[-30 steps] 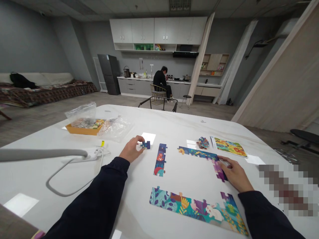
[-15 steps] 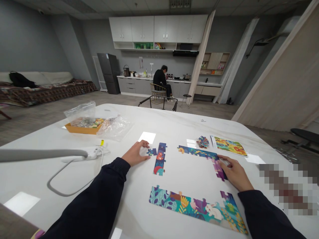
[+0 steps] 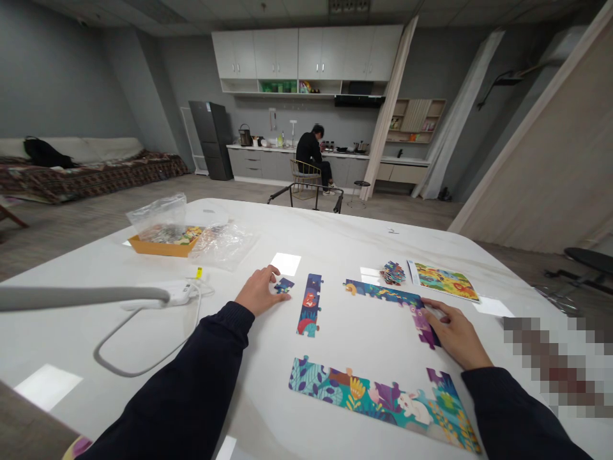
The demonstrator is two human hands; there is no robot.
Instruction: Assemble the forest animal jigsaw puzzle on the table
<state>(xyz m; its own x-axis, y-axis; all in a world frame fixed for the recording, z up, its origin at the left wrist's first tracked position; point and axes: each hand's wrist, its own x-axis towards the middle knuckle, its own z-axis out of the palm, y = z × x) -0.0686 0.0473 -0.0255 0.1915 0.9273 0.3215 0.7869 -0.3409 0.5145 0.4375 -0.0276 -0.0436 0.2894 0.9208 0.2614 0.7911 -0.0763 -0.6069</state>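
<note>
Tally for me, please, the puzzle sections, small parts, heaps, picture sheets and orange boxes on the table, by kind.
Joined sections (left strip, upper-right corner, lower-right corner): 3
Small part by the left hand: 1
Heap of pieces: 1
Picture sheet: 1
Orange box: 1
Total: 7

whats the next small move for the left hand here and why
I'd probably slide the loose blue piece to the gap between the short strip and top row: it sits outside the strip's straight left edge, and both sides are similarly blue.
</note>
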